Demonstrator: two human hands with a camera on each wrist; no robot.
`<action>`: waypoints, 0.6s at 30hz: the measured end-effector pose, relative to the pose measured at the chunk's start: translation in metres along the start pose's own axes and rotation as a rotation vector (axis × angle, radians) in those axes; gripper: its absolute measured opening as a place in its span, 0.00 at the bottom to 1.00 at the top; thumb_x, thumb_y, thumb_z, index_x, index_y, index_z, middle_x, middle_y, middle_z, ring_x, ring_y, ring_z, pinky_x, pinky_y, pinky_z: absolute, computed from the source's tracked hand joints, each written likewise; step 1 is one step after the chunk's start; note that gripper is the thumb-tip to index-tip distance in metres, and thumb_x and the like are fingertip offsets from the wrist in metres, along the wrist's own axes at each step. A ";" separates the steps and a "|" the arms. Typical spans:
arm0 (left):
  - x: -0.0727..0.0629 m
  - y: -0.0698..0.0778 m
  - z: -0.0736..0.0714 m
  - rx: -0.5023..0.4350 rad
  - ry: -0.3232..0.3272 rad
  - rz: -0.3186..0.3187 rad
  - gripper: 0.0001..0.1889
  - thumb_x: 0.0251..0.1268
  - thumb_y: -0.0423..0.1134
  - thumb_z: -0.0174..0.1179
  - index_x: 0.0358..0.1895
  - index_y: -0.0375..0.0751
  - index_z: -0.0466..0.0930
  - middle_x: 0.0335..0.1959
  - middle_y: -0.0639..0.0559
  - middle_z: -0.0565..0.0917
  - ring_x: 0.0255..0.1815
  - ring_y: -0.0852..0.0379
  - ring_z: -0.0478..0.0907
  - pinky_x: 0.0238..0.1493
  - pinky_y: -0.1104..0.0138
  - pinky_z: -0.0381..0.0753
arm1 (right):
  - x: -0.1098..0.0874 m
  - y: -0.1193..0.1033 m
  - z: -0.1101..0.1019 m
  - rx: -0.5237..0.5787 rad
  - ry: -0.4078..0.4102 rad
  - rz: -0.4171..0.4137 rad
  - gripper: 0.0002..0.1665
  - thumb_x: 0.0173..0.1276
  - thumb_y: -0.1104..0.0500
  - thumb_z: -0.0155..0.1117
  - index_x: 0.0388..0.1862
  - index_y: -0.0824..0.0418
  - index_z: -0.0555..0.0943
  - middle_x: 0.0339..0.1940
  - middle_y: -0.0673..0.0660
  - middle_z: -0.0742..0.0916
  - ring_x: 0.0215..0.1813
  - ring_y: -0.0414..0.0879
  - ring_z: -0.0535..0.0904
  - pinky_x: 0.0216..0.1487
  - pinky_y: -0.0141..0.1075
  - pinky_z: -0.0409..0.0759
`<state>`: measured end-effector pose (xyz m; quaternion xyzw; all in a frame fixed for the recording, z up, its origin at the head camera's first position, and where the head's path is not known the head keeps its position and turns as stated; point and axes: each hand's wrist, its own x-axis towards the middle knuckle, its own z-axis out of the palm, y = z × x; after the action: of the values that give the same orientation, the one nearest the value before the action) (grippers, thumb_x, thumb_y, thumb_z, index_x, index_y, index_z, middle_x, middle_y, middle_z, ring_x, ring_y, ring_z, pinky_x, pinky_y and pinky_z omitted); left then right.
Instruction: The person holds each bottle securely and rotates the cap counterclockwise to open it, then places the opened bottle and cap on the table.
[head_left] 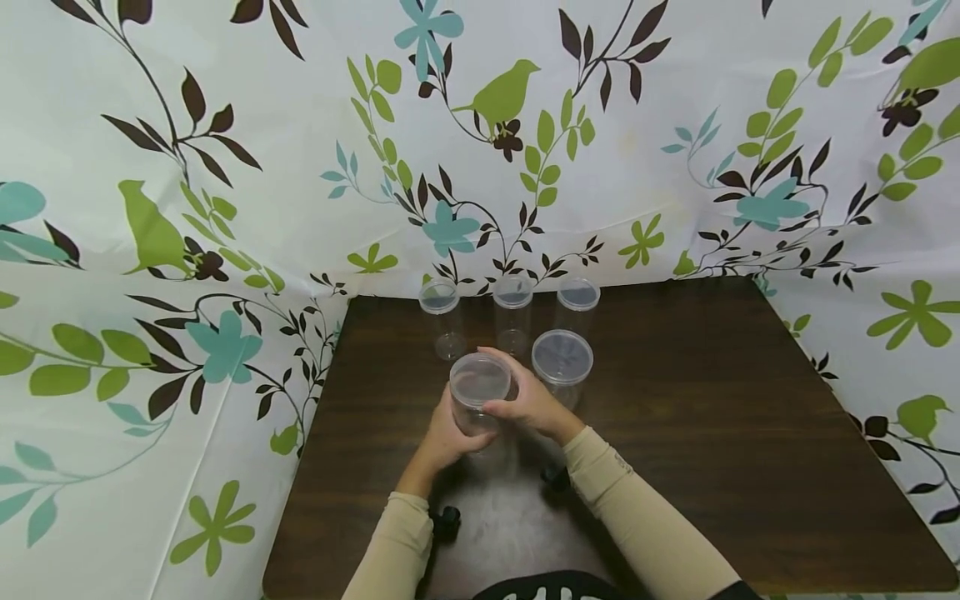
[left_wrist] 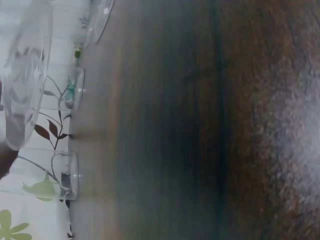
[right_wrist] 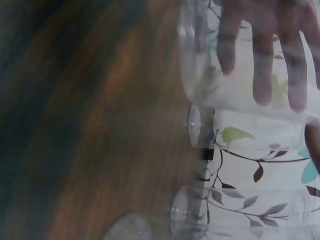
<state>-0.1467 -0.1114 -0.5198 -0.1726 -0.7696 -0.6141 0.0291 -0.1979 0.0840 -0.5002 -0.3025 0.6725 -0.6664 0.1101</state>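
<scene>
Both hands hold a clear plastic jar (head_left: 480, 385) with a translucent lid, near the middle of the table. My left hand (head_left: 444, 435) grips its lower body, the thumb across the near side. My right hand (head_left: 534, 403) curls round its upper right side, thumb near the lid's edge. In the left wrist view the base of the held jar (left_wrist: 26, 85) appears raised above the table. Through the jar wall in the right wrist view, the fingers (right_wrist: 262, 65) of the left hand lie spread along the far side.
A wide lidded jar (head_left: 562, 360) stands just right of the held one. Behind, three slimmer lidded jars, left (head_left: 441, 321), middle (head_left: 513, 318) and right (head_left: 577, 307), line the back edge of the dark wooden table (head_left: 705, 433). A patterned cloth (head_left: 300, 167) hangs behind.
</scene>
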 end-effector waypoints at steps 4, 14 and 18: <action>0.000 0.001 0.003 0.054 0.076 -0.002 0.51 0.41 0.27 0.80 0.72 0.27 0.58 0.64 0.33 0.75 0.64 0.40 0.73 0.67 0.48 0.69 | -0.005 0.003 0.009 -0.018 0.091 -0.004 0.64 0.54 0.35 0.79 0.81 0.56 0.58 0.73 0.58 0.74 0.70 0.51 0.71 0.72 0.50 0.61; 0.003 -0.045 0.008 0.102 0.152 -0.024 0.57 0.37 0.28 0.82 0.75 0.31 0.57 0.67 0.31 0.73 0.66 0.36 0.71 0.67 0.42 0.67 | -0.007 0.008 0.042 -0.004 0.352 -0.084 0.70 0.52 0.35 0.80 0.81 0.65 0.53 0.78 0.64 0.68 0.76 0.59 0.64 0.74 0.35 0.59; 0.004 -0.051 0.008 0.115 0.154 -0.015 0.58 0.35 0.33 0.83 0.76 0.36 0.58 0.67 0.36 0.75 0.65 0.41 0.73 0.67 0.44 0.69 | -0.007 0.005 0.047 -0.070 0.405 -0.038 0.75 0.46 0.29 0.80 0.82 0.61 0.53 0.77 0.62 0.68 0.74 0.55 0.66 0.73 0.39 0.61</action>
<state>-0.1644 -0.1121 -0.5688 -0.1172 -0.8002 -0.5806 0.0934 -0.1680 0.0480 -0.5111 -0.1784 0.6977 -0.6919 -0.0507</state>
